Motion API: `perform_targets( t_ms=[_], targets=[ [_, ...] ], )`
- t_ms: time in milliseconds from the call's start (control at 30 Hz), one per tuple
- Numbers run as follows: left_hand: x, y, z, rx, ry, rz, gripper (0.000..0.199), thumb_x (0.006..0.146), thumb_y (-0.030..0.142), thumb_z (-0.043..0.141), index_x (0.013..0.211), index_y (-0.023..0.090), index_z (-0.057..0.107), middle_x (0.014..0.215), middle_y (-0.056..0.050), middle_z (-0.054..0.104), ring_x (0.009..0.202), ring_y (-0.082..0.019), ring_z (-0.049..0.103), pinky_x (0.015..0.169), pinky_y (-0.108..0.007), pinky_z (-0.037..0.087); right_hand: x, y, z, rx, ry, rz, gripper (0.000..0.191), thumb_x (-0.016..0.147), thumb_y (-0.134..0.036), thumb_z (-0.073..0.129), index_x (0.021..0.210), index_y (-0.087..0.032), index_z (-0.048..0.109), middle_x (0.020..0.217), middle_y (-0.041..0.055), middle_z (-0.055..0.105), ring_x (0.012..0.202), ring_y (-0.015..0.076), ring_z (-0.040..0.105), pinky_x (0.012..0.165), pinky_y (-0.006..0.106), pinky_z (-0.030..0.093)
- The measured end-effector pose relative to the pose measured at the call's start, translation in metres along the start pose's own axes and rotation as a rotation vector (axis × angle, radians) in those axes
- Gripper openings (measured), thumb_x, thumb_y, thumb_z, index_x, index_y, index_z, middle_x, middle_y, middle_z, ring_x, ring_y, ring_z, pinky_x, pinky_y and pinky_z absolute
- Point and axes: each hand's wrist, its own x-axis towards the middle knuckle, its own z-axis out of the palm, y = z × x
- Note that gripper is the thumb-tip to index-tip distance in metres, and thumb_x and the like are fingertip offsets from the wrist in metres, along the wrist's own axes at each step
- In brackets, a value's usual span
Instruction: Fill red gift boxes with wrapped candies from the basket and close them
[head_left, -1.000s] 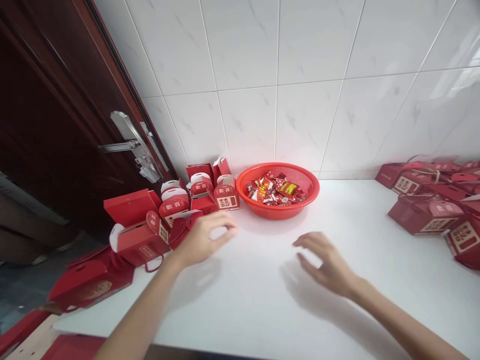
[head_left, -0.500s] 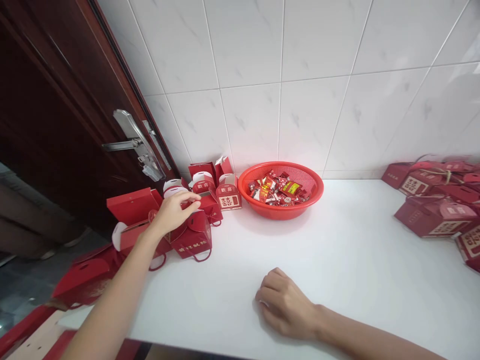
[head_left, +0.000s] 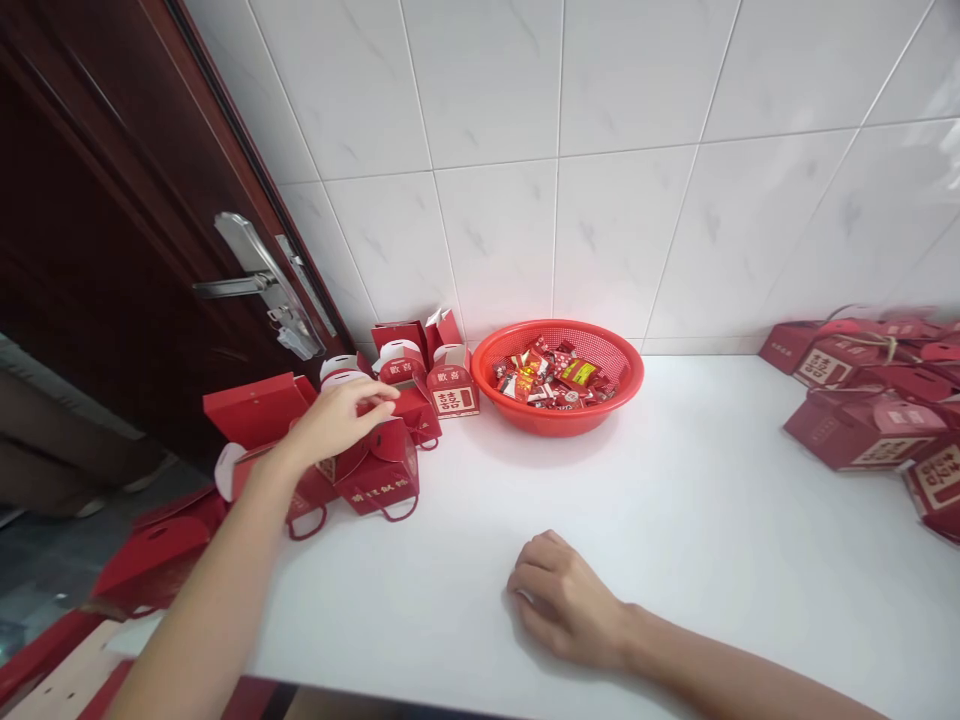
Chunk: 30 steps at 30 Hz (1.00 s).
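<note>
Two bare hands are present above one white, smooth-topped surface (head_left: pixel 675 530). The left hand (head_left: pixel 334 420) is positioned over the boxes along the left edge; it is half open, fingers bent, with nothing visible in its grip. Contact with the boxes below cannot be determined. The right hand (head_left: pixel 562 595) rests near the front edge, around mid-width, curled into a loose fist; nothing is seen in its hold.

Just below the left hand stands a red cardboard box with gold lettering (head_left: pixel 380 475), fitted with a red cord handle (head_left: pixel 405 512) that lies toward the front edge. Behind it is a red cardboard box with an uncovered top (head_left: pixel 415 412). A red box with a cream printed panel (head_left: pixel 454 388) stands next to the round red plastic basket (head_left: pixel 559 420).

The basket is located at the rear edge, near mid-width, and contains wrapped sweets (head_left: pixel 551 380). Additional red boxes (head_left: pixel 862 440) are grouped at the rear right corner.
</note>
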Motion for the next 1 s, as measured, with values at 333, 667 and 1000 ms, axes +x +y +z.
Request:
perform_targets(
  t_ms=[333,667,1000],
  targets=[
    [-0.036,-0.024,-0.006,0.166,-0.159,-0.167,0.063,0.079,0.059,0.058,0.129,0.022,0.065,0.131,-0.012,0.069,0.103,-0.037,0.07,0.09,-0.047,0.055,-0.001,0.0,-0.001,0.112,0.051,0.052,0.019,0.079,-0.006,0.052,0.088,-0.02,0.062,0.082,0.0048,0.063,0.073,0.0186,0.056,0.074,0.034,0.049],
    [-0.048,0.048,0.063,-0.19,-0.098,0.033,0.055,0.083,0.043,0.061,0.133,0.022,0.057,0.132,-0.01,0.065,0.12,-0.03,0.063,0.101,-0.042,0.053,0.006,0.004,-0.016,0.222,0.327,0.224,0.04,0.094,-0.021,0.055,0.132,-0.026,0.043,0.133,0.0134,0.054,0.1,0.0213,0.063,0.091,0.04,0.055],
    [-0.033,0.143,0.114,-0.346,-0.142,0.34,0.06,0.085,0.022,0.063,0.142,0.02,0.045,0.144,-0.014,0.05,0.137,-0.03,0.047,0.114,-0.046,0.044,0.007,0.025,-0.049,0.109,0.636,0.346,0.047,0.095,-0.039,0.062,0.137,-0.027,0.045,0.139,0.0136,0.053,0.131,0.0307,0.051,0.107,0.053,0.046]
  ],
)
